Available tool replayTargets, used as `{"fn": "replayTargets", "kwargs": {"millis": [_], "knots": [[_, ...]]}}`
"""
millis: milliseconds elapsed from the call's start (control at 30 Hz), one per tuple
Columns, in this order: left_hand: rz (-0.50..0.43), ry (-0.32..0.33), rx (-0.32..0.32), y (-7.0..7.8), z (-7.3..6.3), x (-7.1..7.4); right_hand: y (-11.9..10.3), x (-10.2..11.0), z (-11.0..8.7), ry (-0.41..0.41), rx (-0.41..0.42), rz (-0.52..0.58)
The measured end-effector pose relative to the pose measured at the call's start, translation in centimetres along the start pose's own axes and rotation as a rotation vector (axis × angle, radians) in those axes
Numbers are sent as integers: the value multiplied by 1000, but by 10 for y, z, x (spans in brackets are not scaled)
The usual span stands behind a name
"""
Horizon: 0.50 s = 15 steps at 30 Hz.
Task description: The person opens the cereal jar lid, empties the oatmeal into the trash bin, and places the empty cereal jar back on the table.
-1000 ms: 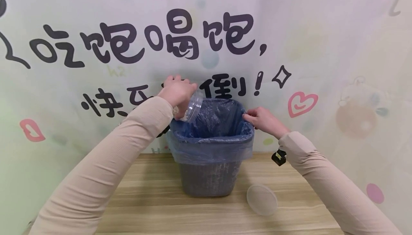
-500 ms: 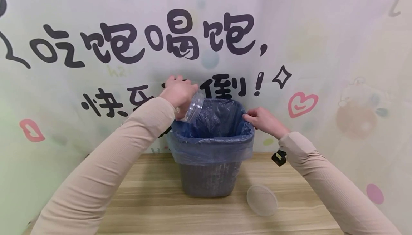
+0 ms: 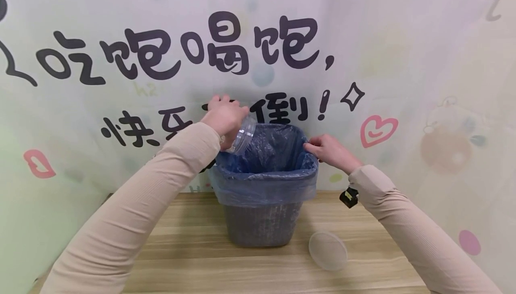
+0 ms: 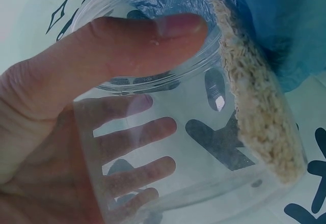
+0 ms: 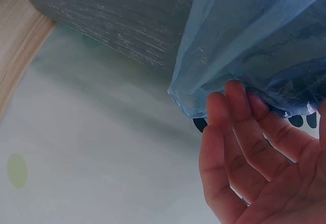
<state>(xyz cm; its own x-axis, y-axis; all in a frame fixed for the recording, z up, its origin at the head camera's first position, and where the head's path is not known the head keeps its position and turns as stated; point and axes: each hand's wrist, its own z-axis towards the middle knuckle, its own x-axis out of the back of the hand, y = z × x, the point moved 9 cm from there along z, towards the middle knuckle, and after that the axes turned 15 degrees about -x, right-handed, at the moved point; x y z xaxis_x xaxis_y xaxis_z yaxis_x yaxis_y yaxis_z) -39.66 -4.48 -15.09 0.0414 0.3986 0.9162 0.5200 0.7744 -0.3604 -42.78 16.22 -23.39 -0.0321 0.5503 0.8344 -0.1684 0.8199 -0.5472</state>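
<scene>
My left hand (image 3: 226,117) grips a clear plastic jar (image 3: 244,135), tilted with its mouth toward the inside of a grey trash bin (image 3: 264,224). In the left wrist view, pale beige grain-like flakes (image 4: 257,107) lie along one side of the jar, reaching up to its mouth. The thumb crosses the jar's rim, and the other fingers show through the clear wall. A blue trash bag (image 3: 264,191) lines the bin and folds over its rim. At the bin's right rim, my right hand (image 3: 330,151) pinches the bag-covered edge; the right wrist view shows its fingers against the bag's outside.
A round translucent lid (image 3: 328,251) lies on the wooden tabletop (image 3: 181,258), right of the bin's base. Close behind the bin hangs a pale printed backdrop (image 3: 423,61) with large dark characters. Black wrist camera gear (image 3: 349,197) sits under the right cuff.
My left hand and the jar have shifted very slightly right. The right hand, bin and lid stay in place.
</scene>
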Motion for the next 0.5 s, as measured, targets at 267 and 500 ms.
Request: {"fn": "replayTargets", "kwargs": {"millis": [267,500], "knots": [[7,11,2,1,3,0,0,0,0,-6,-5,7],[15,3,4,1,4,0,1,-1,1,-10,-12,7]]}}
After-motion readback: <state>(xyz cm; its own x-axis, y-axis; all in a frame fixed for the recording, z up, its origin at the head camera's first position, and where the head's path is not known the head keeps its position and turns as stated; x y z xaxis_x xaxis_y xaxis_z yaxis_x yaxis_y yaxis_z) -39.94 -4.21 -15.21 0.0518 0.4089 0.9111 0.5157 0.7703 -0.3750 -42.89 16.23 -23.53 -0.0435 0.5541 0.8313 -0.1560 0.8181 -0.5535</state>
